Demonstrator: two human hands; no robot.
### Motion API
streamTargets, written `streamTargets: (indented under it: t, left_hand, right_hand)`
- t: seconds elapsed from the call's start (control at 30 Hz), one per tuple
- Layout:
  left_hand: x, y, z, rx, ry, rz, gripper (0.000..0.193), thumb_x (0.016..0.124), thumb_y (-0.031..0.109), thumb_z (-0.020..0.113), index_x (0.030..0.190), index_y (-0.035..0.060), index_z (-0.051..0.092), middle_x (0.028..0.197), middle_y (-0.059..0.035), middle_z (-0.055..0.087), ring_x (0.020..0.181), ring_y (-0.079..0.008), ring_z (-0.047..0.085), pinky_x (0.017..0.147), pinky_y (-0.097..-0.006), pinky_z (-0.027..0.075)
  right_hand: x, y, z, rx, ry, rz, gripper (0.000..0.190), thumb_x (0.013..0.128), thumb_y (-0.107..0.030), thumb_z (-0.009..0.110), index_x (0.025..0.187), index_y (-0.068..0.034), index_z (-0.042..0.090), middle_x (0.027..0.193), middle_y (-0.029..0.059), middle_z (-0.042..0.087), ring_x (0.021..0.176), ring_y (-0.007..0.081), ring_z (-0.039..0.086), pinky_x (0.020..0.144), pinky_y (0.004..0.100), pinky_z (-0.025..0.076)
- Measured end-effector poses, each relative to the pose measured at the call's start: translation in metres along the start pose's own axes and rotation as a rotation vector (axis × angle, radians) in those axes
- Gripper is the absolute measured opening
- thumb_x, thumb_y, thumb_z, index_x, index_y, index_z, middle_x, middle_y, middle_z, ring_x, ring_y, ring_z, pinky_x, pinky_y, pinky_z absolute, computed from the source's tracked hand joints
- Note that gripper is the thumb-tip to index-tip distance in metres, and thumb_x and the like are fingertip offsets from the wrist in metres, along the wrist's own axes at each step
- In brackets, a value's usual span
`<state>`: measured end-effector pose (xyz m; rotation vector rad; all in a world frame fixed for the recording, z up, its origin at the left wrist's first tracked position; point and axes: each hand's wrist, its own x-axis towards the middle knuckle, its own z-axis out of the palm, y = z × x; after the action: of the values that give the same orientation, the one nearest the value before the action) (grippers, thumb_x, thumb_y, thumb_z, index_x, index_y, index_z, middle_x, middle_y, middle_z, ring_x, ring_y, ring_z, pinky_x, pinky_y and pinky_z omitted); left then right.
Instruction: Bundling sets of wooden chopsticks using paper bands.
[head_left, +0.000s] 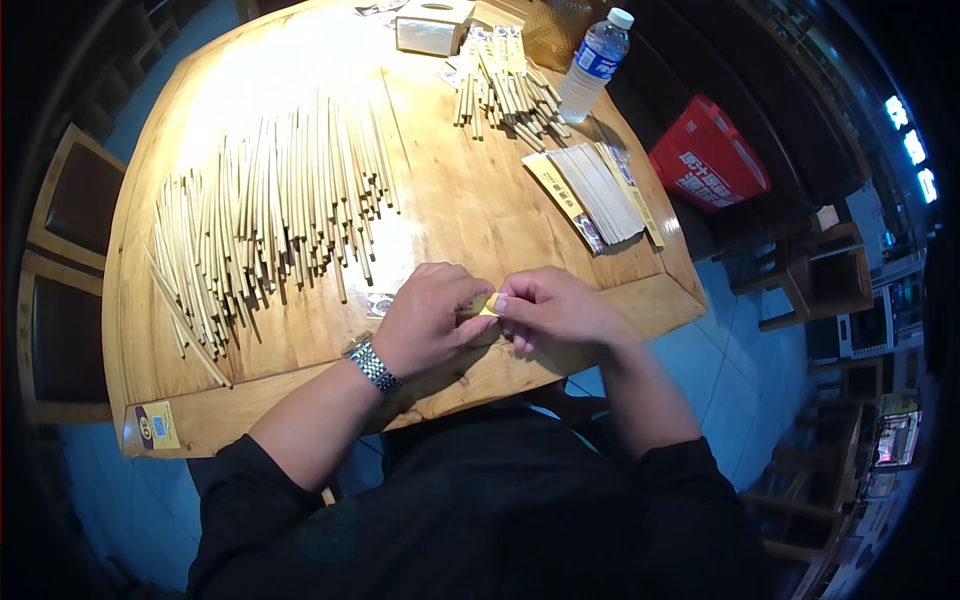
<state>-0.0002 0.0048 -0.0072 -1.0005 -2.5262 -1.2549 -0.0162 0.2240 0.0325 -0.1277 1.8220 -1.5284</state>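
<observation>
Near the table's front edge, my left hand (427, 315) holds a yellow printed paper chopstick sleeve (472, 306). My right hand (551, 307) pinches the sleeve's right end between thumb and forefinger. Its middle is partly hidden by my fingers; a printed end (380, 304) shows left of my left hand, though I cannot tell if it is the same sleeve. A broad spread of loose wooden chopsticks (292, 202) lies to the left. At the right is a stack of flat paper sleeves (596, 195). Beyond it lie several sleeved chopsticks (506, 82) in a heap.
A water bottle (596, 67) stands at the back right, near a tissue box (431, 34) and a gold textured container (559, 34). A red bag (709, 154) rests on the dark bench (720, 67). A sticker (155, 425) marks the wooden table's (450, 195) front left corner.
</observation>
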Motion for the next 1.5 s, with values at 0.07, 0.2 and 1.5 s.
streamTargets:
  t: [0.07, 0.2, 1.5]
  left_hand:
    - [-0.004, -0.002, -0.003, -0.069, 0.004, -0.103, 0.031, 0.076, 0.017, 0.079, 0.104, 0.0067, 0.067, 0.085, -0.0087, 0.062, 0.083, -0.0287, 0.059, 0.078, -0.0387, 0.047]
    - [-0.001, -0.001, 0.002, -0.101, 0.007, -0.089, 0.03, 0.078, 0.017, 0.077, 0.104, 0.0073, 0.066, 0.086, -0.009, 0.062, 0.085, -0.0293, 0.059, 0.083, -0.0392, 0.046]
    - [-0.002, -0.006, 0.005, -0.089, 0.032, 0.027, 0.029, 0.078, 0.021, 0.076, 0.103, 0.0091, 0.068, 0.086, -0.0062, 0.062, 0.086, -0.0263, 0.059, 0.088, -0.0389, 0.042]
  right_hand:
    - [0.016, -0.022, -0.018, -0.309, -0.143, -0.084, 0.024, 0.1, -0.02, 0.056, 0.089, -0.001, 0.064, 0.071, 0.0057, 0.066, 0.064, 0.0101, 0.064, 0.058, 0.0254, 0.052]
    - [0.073, -0.062, -0.027, -0.554, 0.115, -0.302, 0.022, 0.095, -0.02, 0.063, 0.104, -0.001, 0.069, 0.081, 0.0059, 0.068, 0.073, 0.0129, 0.063, 0.068, 0.027, 0.051]
    - [0.145, -0.091, 0.006, -1.233, 0.482, -0.268, 0.033, 0.083, -0.032, 0.067, 0.081, 0.0, 0.072, 0.083, 0.0222, 0.07, 0.078, 0.0375, 0.067, 0.074, 0.0449, 0.054]
